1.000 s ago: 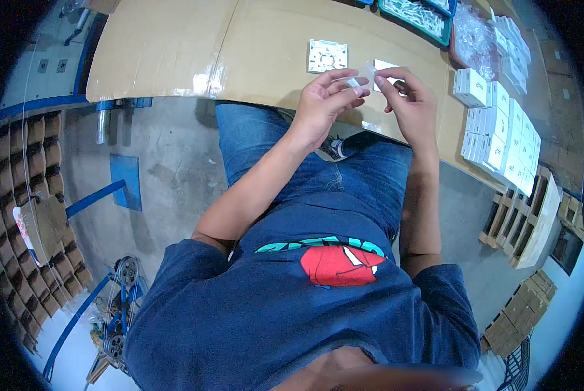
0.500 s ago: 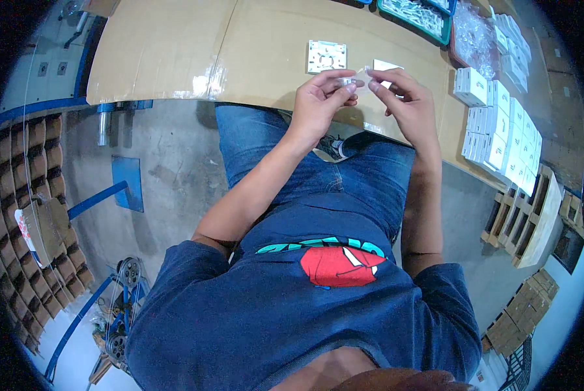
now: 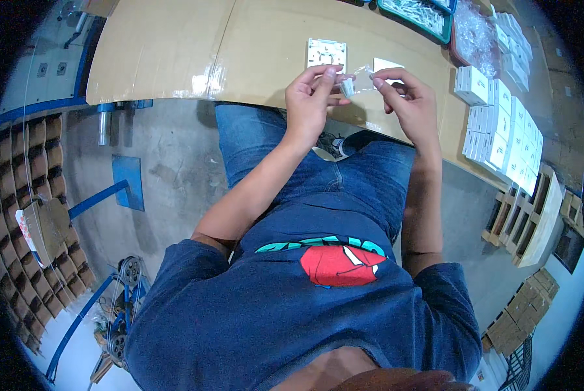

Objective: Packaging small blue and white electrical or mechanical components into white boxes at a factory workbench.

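Observation:
A small clear plastic bag (image 3: pixel 363 81) is stretched between my two hands above the table's near edge. Something small and white shows at its left end; I cannot make out what it is. My left hand (image 3: pixel 310 99) pinches that end between thumb and fingers. At the other end, the thumb and fingers of my right hand (image 3: pixel 412 104) grip the bag's upper corner. Just beyond my left hand lies a square white plastic plate (image 3: pixel 326 51) with cut-outs. A flat white piece (image 3: pixel 384 63) rests behind the bag, partly covered by my right hand.
The table (image 3: pixel 161 52) has a cardboard cover. At its right stand stacked white boxes (image 3: pixel 500 130). Behind them are a bin of clear plastic bags (image 3: pixel 474 39) and a green tray (image 3: pixel 415 18) of small white parts. A wooden pallet (image 3: pixel 526 218) sits on the floor at right.
My left hand has shifted slightly left and turned. The bag, bunched between my fingers before, is now spread out, and the white item in it shows more.

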`<state>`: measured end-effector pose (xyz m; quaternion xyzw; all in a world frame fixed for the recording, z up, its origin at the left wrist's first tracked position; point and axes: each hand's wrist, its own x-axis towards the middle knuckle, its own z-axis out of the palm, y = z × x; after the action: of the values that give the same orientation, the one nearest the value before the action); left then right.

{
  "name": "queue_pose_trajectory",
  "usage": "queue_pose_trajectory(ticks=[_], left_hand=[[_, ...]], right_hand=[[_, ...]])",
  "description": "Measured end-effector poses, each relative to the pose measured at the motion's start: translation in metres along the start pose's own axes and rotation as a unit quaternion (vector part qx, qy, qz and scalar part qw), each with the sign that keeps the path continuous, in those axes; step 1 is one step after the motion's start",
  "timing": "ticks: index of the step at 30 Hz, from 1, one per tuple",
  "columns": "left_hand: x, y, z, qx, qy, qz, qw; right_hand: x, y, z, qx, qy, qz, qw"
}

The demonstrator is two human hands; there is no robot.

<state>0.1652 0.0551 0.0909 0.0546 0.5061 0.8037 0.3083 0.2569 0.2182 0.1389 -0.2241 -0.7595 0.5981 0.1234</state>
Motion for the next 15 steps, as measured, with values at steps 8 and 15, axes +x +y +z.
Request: queue_pose_trajectory(ticks=[8, 15], left_hand=[[0.0007, 0.001, -0.0018, -0.054, -0.008, -0.026, 0.998], [0.0034, -0.0062, -0.0003, -0.004, -0.023, 0.022, 1.0]], right_hand=[[0.0009, 0.0022, 0.0002, 0.007, -0.006, 0.006, 1.0], [0.006, 0.0002, 0.0044, 0.009, -0.009, -0.004, 1.0]])
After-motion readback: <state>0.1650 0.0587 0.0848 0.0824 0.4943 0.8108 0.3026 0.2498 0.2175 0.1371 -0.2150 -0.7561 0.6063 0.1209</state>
